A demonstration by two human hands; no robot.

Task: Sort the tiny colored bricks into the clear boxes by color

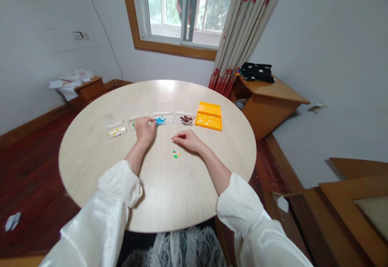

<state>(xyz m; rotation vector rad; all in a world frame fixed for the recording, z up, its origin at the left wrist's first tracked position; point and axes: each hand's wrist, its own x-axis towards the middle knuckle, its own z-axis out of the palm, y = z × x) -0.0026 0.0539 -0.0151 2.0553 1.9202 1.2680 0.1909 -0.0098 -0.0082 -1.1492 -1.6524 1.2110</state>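
My left hand (145, 129) is over the clear box of green pieces (131, 125), its fingertips pinched at the left edge of the clear box of blue pieces (163, 118); what they hold is too small to tell. My right hand (188, 139) rests near the table's middle, thumb and fingers pressed together, with anything between them too small to make out. Just below it lies a small group of green, yellow and white pieces (175, 154). Dark brown pieces (186, 120) lie in another clear box, right of the blue ones.
An open orange case (209, 116) with white pieces stands at the right of the row. A clear box with yellow pieces (115, 130) is at the left end. The round table (157, 194) stands before a window; a wooden cabinet (269, 101) is behind right.
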